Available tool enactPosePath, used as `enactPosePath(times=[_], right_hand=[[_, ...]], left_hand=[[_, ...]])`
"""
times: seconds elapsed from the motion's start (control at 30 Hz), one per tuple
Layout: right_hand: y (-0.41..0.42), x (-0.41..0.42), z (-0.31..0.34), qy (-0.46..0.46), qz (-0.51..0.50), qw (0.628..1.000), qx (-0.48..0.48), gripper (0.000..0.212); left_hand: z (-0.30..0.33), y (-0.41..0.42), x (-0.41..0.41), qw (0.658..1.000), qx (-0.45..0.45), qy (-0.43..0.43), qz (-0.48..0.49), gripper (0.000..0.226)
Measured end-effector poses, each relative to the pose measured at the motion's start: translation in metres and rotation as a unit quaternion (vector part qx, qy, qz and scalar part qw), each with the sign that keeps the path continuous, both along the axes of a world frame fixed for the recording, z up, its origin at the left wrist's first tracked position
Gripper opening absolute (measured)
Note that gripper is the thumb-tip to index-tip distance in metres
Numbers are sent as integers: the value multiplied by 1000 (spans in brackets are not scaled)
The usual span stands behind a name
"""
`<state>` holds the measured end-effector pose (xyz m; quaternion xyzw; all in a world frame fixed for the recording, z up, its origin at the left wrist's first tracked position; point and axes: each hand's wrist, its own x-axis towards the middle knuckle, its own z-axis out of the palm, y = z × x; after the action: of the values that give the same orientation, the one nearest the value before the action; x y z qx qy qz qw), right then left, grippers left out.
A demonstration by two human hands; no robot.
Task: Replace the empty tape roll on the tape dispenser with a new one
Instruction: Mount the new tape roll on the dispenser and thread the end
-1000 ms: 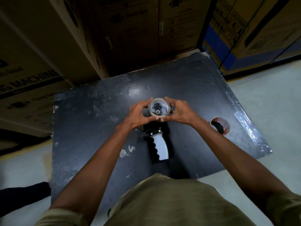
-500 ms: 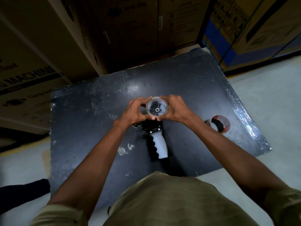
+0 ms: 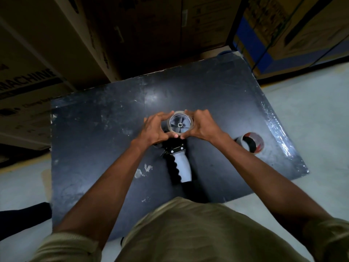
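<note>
Pressing a clear tape roll onto the spoked hub of the tape dispenser, the person is working at the mounting step. The left hand and the right hand are both curled around the rim of the roll, fingers and thumbs pinching it from opposite sides. The dispenser is lying on the dark worktop, its grey handle pointing toward the person. Another roll, which is probably the old one, is resting apart on the right side of the worktop. I think the roll is already sitting over the hub, but how deep, I cannot tell. The next move is calling for even pressure from both sides, and then for finding the free end of the tape.
</note>
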<state>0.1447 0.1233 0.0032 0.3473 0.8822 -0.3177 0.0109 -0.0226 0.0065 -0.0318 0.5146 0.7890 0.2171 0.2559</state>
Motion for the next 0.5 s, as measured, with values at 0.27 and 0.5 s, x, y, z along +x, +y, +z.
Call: enactPosePath(times=[0.27,0.5], right_hand=[[-3,3,-6,-4,-30,999,-12,93],[-5,3,-7,-3,-43,998,-42,99]], left_hand=[[-9,-1,2,1000,-3,14,5,96],[-13,-2,4,999,-3,36,13,96]])
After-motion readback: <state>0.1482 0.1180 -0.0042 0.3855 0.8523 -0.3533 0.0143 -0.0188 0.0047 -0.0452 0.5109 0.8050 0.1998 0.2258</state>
